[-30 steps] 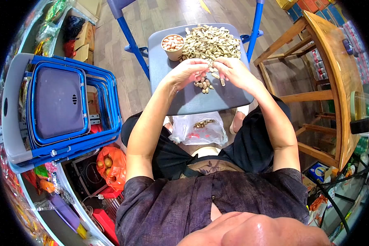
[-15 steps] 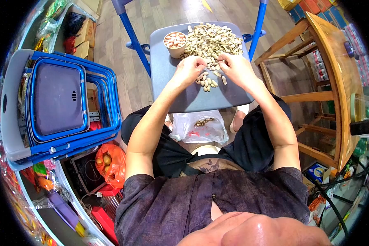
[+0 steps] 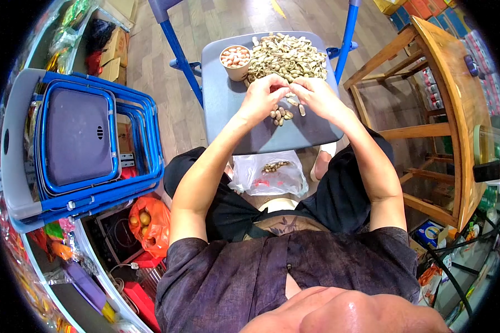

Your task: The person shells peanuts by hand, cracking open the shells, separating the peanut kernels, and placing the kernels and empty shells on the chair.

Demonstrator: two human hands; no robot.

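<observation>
My left hand (image 3: pixel 264 99) and my right hand (image 3: pixel 320 97) meet fingertip to fingertip above the grey seat of a folding chair (image 3: pixel 222 119). Both are closed in a pinch around a peanut, which the fingers mostly hide. Just behind them spreads a wide heap of peanut shells (image 3: pixel 289 55). A paper cup (image 3: pixel 238 72) filled with pinkish shelled peanut kernels stands to the left of the heap. Under my fingers lies a small group of unshelled peanuts (image 3: pixel 281 115), with a pale shell piece (image 3: pixel 301 110) close to my right hand.
Below the seat edge, a white plastic bag (image 3: pixel 269 180) with some peanuts lies between my legs. Folded blue-framed chairs (image 3: pixel 80 133) lean at left, near an orange bag of round produce (image 3: pixel 150 222). A wooden table (image 3: pixel 455 122) stands at right.
My two hands have come together from slightly apart, so their fingertips now touch. The small group of peanuts below them looks nearly the same.
</observation>
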